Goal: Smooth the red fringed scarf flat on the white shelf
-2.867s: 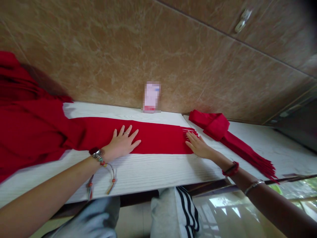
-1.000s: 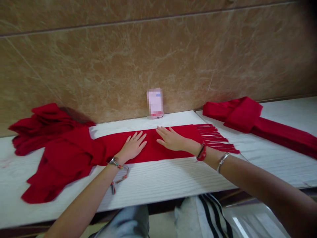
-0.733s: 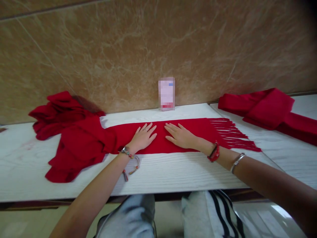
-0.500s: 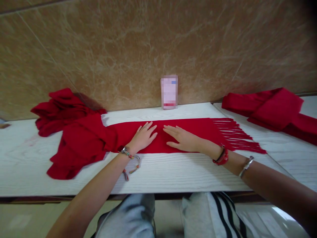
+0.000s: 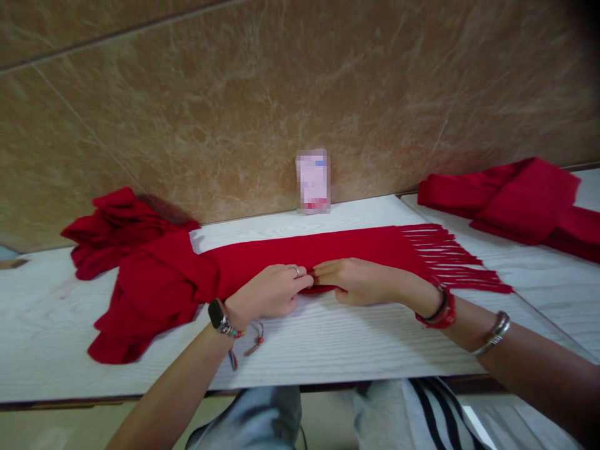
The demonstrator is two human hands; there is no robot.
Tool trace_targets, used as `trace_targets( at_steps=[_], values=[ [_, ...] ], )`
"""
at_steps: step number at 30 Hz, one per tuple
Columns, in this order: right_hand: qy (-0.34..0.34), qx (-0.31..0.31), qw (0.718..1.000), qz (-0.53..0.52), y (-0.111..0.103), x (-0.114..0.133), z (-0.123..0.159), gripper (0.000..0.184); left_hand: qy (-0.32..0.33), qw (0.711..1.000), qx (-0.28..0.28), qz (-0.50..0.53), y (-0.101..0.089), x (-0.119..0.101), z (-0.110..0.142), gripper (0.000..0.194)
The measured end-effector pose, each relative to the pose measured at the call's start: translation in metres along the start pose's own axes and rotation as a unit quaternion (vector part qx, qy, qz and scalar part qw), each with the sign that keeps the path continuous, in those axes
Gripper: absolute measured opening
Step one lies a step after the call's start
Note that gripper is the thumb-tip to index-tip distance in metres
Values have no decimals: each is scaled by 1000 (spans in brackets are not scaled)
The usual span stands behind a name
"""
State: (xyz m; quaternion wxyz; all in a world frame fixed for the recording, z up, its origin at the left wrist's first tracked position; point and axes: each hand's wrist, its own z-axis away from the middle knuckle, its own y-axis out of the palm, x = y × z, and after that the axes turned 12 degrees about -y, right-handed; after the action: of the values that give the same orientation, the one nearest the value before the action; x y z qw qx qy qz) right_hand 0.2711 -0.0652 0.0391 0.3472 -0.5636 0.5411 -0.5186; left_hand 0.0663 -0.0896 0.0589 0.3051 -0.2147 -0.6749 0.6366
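Note:
A red fringed scarf lies stretched along the white table, its fringe spread to the right. Its left part runs into a crumpled heap of red cloth. At the middle of the near edge, my left hand is closed, fingers curled on the fabric. Close beside it, fingertips nearly meeting, my right hand has bent fingers closed on the same edge, which looks slightly lifted between them. The fingertips are partly hidden.
A folded red cloth lies at the right on an adjoining white panel. Against the brown marble-patterned wall leans a blurred pinkish rectangle. The white table ends just above my knees.
Both hands, flat and spread on the middle of the scarf before, have come down to its near edge and closed on it. The view has shifted slightly.

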Motion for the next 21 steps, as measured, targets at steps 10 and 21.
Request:
trace_targets(
  at_steps=[10, 21],
  values=[
    [73, -49, 992, 91, 6, -4, -5, 16, -78, 995, -56, 9, 16, -2, -6, 13],
    [120, -77, 987, 68, 8, -5, -6, 13, -74, 993, -92, 26, 23, -2, -8, 15]
  ],
)
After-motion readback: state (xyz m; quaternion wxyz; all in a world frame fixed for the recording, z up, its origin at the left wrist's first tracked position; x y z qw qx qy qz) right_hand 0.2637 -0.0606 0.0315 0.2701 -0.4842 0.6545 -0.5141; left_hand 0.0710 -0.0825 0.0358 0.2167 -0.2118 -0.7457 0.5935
